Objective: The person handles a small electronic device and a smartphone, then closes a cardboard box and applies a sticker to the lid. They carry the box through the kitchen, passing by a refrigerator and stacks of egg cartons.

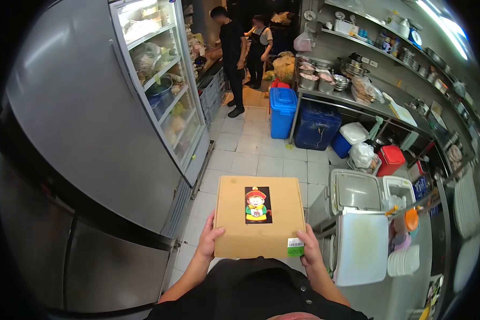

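Observation:
A flat brown cardboard box [229, 213] is held level in front of my body. On its top is a dark sticker [257, 205] with a cartoon figure in a red hat, and a white and green label [295, 247] sits at its near right corner. My left hand [210, 237] grips the left side, its thumb over the top edge. At the right side, my right hand [310, 245] holds the box with the thumb on the edge. The fingers beneath the box are mostly hidden.
On the left stand a steel fridge [90, 106] and a glass-door fridge [154, 80]. Two people stand at the back. A blue bin [282, 112], a steel counter [368, 106] with bowls, and a white cutting board [362, 248] are on the right. Tiled floor [242, 162] lies ahead.

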